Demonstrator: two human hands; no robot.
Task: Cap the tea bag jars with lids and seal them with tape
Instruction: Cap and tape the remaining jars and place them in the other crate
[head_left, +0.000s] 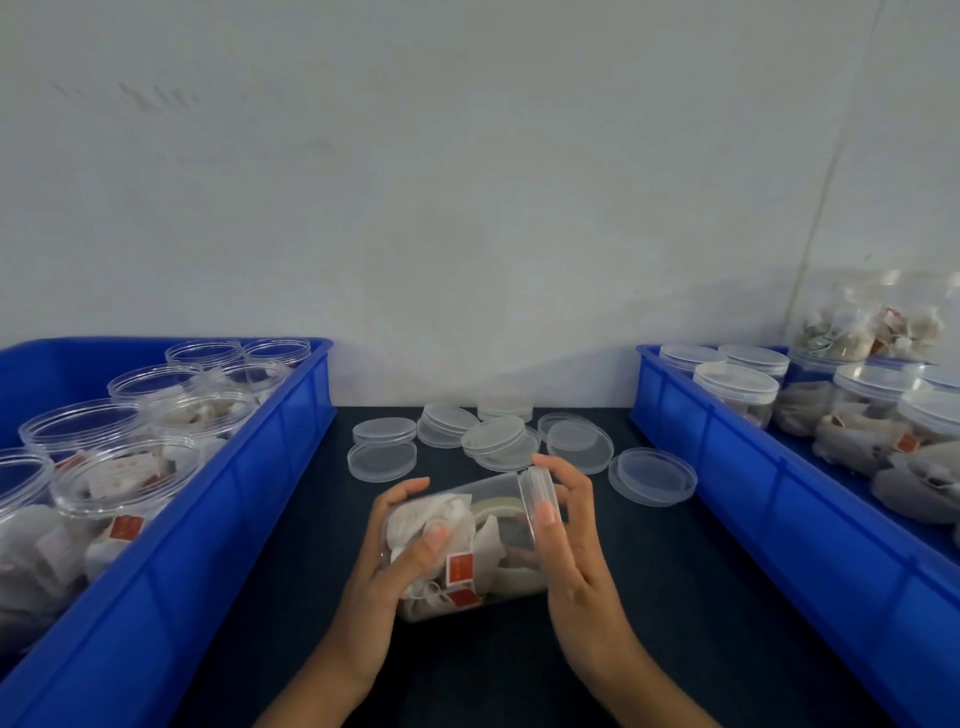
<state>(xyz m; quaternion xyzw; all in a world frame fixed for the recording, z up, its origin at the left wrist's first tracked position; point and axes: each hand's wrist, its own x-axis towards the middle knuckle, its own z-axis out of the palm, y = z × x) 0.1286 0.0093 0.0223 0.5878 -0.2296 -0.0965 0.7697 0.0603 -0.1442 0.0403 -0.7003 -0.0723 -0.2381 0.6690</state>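
Note:
A clear jar (467, 551) full of white tea bags with red tags lies on its side above the dark table, held between both hands. My left hand (400, 561) grips its base end, thumb on top. My right hand (566, 525) curls round the lid (537, 501) at the jar's mouth. A roll of clear tape (498, 506) shows through the jar, behind it. Several loose clear lids (498, 441) lie scattered on the table beyond the jar.
A blue bin (249, 499) on the left holds several uncapped jars (124, 467) of tea bags. A blue bin (737, 467) on the right holds several capped jars (735, 389). A white wall stands behind.

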